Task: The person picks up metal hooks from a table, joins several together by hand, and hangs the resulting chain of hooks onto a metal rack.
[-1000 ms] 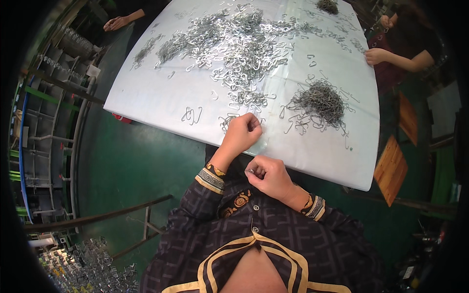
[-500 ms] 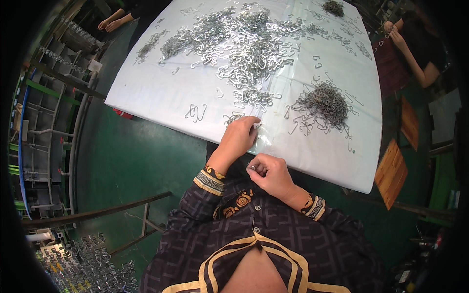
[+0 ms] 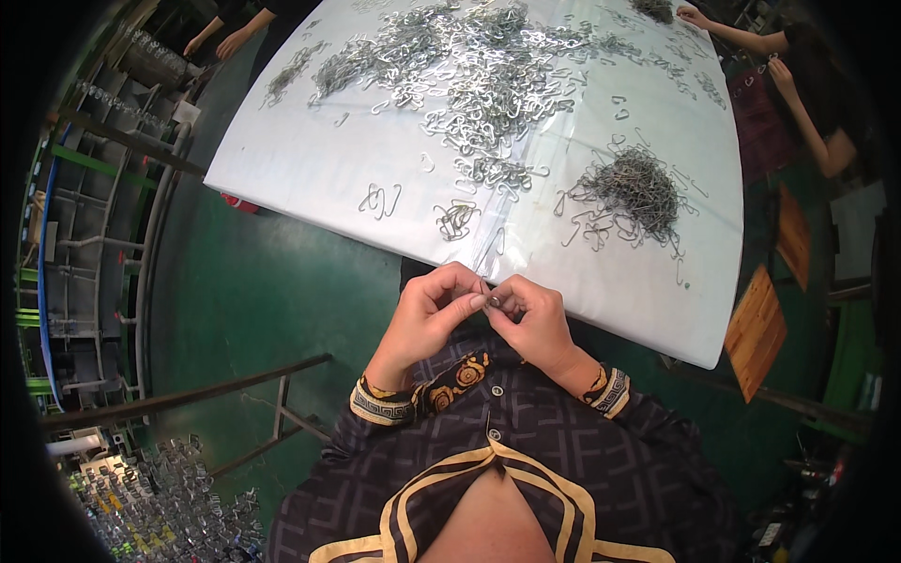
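Note:
My left hand (image 3: 434, 316) and my right hand (image 3: 535, 328) meet at the near edge of the white-covered table (image 3: 648, 314). Both are closed in a pinch, fingertips touching. A small metal piece (image 3: 494, 301) glints at the tips of my right fingers; its shape is mostly hidden. Whatever the left fingertips hold is too small to make out. Just beyond my hands lies a little cluster of bent wire clips (image 3: 456, 220), with a few more loose clips (image 3: 379, 200) to its left. A single wire clip (image 3: 499, 241) lies nearer the hands.
A big heap of shiny metal hooks (image 3: 497, 89) spreads over the table's middle. Thin dark wire clips (image 3: 636, 192) are piled at right. Co-workers' hands (image 3: 693, 17) show at far right and far left. A metal rail (image 3: 188, 402) stands at lower left; wooden boards (image 3: 754, 333) at right.
My left hand has drawn back from the wire-clip cluster on the table to meet my right hand. The cluster now shows fully. At far right, a co-worker's hand has reached onto the table.

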Tool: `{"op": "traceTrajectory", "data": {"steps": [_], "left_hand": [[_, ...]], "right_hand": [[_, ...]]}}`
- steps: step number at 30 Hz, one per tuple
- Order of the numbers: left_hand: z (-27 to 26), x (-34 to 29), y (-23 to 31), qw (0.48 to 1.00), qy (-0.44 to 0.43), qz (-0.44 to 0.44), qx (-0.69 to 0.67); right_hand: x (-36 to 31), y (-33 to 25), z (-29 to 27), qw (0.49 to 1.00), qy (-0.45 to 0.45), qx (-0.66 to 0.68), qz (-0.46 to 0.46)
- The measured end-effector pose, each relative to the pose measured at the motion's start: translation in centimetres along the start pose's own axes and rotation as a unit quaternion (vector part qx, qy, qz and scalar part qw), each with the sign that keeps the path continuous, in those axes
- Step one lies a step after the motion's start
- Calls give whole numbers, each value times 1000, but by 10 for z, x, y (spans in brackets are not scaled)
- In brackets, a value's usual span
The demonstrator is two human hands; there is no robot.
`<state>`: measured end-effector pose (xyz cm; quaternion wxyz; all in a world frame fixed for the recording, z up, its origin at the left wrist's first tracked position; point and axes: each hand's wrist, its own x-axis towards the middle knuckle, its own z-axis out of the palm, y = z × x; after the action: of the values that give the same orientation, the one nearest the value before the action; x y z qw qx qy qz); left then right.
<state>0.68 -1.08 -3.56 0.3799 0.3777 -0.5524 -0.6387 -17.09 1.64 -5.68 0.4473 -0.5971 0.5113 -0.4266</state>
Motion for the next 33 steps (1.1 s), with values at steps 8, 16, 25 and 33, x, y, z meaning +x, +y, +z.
{"op": "traceTrajectory", "data": {"steps": [8, 16, 25, 33], "left_hand": [[3, -4, -7, 999, 16, 34, 26], [7, -11, -6, 996, 77, 45, 11], [8, -16, -5, 987, 89, 68, 115], [8, -13, -9, 987, 93, 67, 114]], "right_hand": [[0, -2, 1, 1000, -15, -22, -12], [14, -1, -13, 991, 58, -3, -123], [126, 77, -63, 870, 182, -453, -74], [146, 82, -65, 879, 146, -454, -6]]}}
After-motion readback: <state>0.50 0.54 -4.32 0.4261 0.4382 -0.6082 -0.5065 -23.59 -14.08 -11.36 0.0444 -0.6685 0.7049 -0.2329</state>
